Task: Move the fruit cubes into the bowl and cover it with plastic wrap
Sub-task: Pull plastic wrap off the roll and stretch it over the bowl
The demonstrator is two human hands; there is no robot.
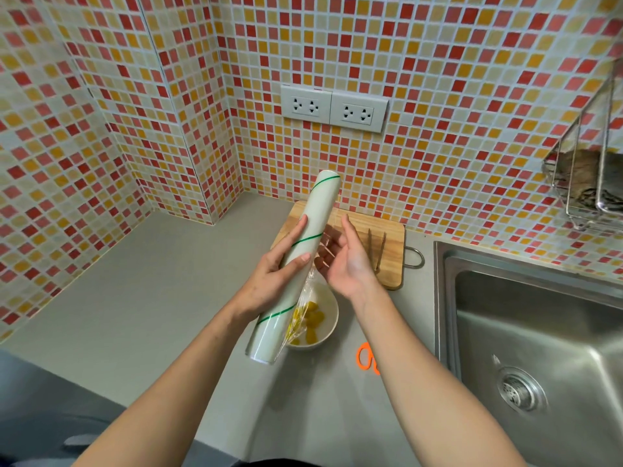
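While our left hand point(269, 281) wraps around the roll point(292, 264), fingers curled on its middle, we hold it tilted in the air above the bowl point(326, 326). Our right hand point(344, 261) sits just beside the roll, fingers loosely spread, apparently touching the loose film point(305, 298); we cannot tell whether it actually pinches the edge. Film hangs crumpled from the roll toward the bowl.

Fruit cubes point(312, 320) are already in the bowl, which stands on the counter point(151, 291) just in front of the board point(387, 261). Tongs point(377, 249) lie on the board. Orange scissors point(367, 358) lie on the counter between bowl and sink point(539, 348).

Handling guess: film is very light, thin, soft, clings to itself, bunches fast. Best taken at the free edge with both corners pinched, pulled flat and taut. Roll looks stiff and light, fine to grip mid-length. Bowl looks light and might slide when film tugs. Covering is not yet done; film needs cutting, scissors are near.
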